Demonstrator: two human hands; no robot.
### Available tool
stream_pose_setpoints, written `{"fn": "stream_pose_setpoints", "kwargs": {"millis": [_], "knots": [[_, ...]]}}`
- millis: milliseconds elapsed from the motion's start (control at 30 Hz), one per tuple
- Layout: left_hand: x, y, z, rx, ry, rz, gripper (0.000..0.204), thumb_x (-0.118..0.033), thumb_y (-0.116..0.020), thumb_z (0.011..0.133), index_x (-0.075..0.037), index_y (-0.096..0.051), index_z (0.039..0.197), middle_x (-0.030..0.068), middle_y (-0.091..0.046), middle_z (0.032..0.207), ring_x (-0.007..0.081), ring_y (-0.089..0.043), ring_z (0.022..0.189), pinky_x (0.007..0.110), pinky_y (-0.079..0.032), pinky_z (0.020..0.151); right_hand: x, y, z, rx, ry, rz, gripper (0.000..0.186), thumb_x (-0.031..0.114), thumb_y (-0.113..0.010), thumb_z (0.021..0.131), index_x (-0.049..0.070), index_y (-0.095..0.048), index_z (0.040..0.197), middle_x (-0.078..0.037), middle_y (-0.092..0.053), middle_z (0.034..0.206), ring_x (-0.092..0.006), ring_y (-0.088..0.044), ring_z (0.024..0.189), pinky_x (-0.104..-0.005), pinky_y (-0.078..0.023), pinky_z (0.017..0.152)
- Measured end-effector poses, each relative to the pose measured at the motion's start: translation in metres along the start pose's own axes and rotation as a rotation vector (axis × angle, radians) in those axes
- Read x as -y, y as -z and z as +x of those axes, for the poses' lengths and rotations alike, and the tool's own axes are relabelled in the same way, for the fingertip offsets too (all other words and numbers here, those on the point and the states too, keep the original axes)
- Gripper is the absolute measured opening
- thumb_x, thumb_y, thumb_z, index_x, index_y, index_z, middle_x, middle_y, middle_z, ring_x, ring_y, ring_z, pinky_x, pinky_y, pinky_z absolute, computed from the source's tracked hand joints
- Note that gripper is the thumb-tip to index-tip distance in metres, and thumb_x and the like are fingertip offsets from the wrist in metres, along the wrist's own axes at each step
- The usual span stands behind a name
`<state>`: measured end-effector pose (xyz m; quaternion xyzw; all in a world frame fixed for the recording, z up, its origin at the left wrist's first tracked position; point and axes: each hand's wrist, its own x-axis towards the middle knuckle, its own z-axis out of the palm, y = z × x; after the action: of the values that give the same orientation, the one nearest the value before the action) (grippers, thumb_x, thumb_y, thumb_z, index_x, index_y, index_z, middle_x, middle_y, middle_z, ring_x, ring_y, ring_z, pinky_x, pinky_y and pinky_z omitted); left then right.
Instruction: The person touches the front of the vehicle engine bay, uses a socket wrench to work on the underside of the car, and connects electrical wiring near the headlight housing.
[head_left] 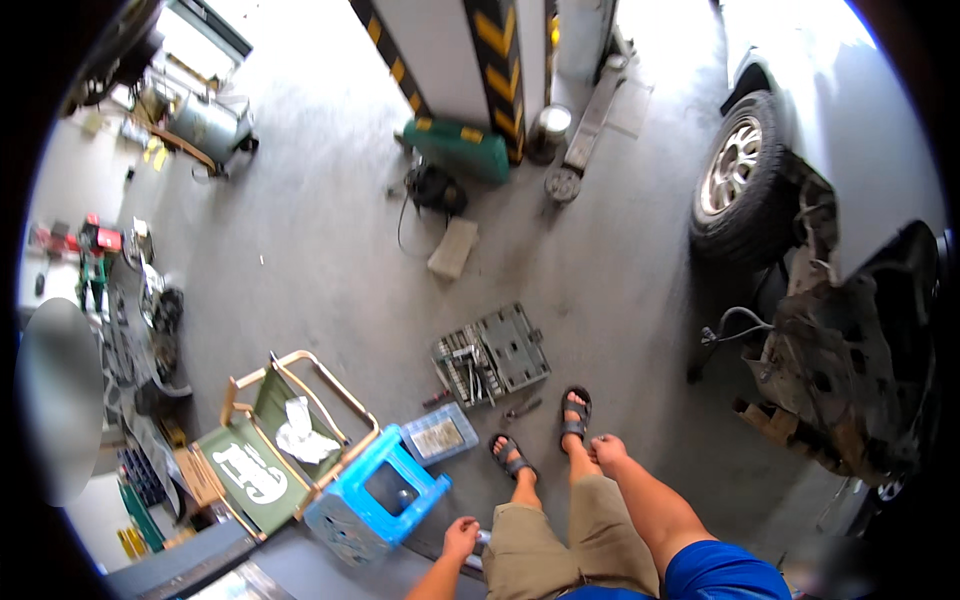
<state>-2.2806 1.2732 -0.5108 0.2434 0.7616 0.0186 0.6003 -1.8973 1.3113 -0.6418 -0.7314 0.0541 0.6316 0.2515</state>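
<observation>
My left hand (461, 538) hangs beside my left thigh, nearest the blue plastic stool (425, 488). Its fingers are loosely bent and apart, and I see nothing in them. My right hand (608, 453) is in front of my right knee with its fingers curled in; whatever they may hold is hidden. On the floor ahead of my sandals lies an opened grey tool case (515, 347) with rows of sockets and several metal tools. A dark hand tool (522, 408) lies between the case and my feet. A clear blue-edged box (440, 436) rests beside the stool.
At left stands a green folding chair (265, 430) with a white cloth (303, 432) on it. A car with its front wheel (738, 165) and exposed front parts is at right. Farther off are a striped pillar (495, 60), a green case (458, 148) and a floor jack (592, 125).
</observation>
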Motion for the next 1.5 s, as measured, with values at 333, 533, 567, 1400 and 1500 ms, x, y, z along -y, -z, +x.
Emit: {"fn": "stream_pose_setpoints", "kwargs": {"millis": [333,533,567,1400,1500], "knots": [[-0.088,0.056,-0.043,0.155,-0.264,0.230,0.028,-0.019,-0.058,0.083,-0.002,-0.056,0.106,0.0064,-0.061,0.086,0.0143,-0.061,0.069,0.027,-0.046,0.057,0.058,0.097,-0.168,-0.106,0.433,0.540,0.025,0.012,-0.047,0.090,0.000,-0.050,0.111,-0.009,-0.057,0.098,-0.0164,-0.059,0.081,-0.0298,-0.050,0.067],[-0.131,0.065,-0.069,0.235,-0.333,0.460,0.028,-0.018,-0.055,0.084,-0.004,-0.052,0.109,0.0058,-0.060,0.085,0.0147,-0.059,0.068,0.024,-0.043,0.053,-0.035,0.134,-0.255,-0.147,0.475,0.534,0.033,0.011,-0.047,0.089,0.000,-0.047,0.120,-0.009,-0.056,0.103,-0.0165,-0.060,0.080,-0.0271,-0.050,0.063],[-0.134,0.062,-0.076,0.229,-0.332,0.521,0.029,-0.019,-0.054,0.084,-0.005,-0.052,0.109,0.0066,-0.060,0.086,0.0161,-0.060,0.069,0.026,-0.044,0.055,-0.063,0.138,-0.266,-0.163,0.477,0.631,0.032,0.011,-0.047,0.088,0.000,-0.047,0.119,-0.009,-0.057,0.103,-0.0165,-0.060,0.079,-0.0271,-0.050,0.062],[-0.006,-0.449,-0.390,0.840,-0.900,1.300,0.031,-0.022,-0.055,0.084,-0.002,-0.056,0.108,0.0059,-0.062,0.085,0.0155,-0.062,0.075,0.028,-0.048,0.063,-0.638,0.374,-0.443,-0.925,-0.080,0.853,0.039,0.041,-0.052,0.084,0.005,-0.065,0.075,-0.012,-0.064,0.075,-0.0274,-0.061,0.065,-0.0367,-0.047,0.066],[-0.004,-0.502,-0.399,0.814,-0.876,1.324,0.028,-0.021,-0.056,0.083,-0.003,-0.057,0.105,0.0058,-0.062,0.084,0.0151,-0.062,0.076,0.027,-0.047,0.060,-0.649,0.401,-0.442,-0.852,-0.174,0.788,0.039,0.041,-0.052,0.083,0.004,-0.066,0.083,-0.014,-0.065,0.081,-0.0299,-0.062,0.074,-0.0375,-0.047,0.071]]}}
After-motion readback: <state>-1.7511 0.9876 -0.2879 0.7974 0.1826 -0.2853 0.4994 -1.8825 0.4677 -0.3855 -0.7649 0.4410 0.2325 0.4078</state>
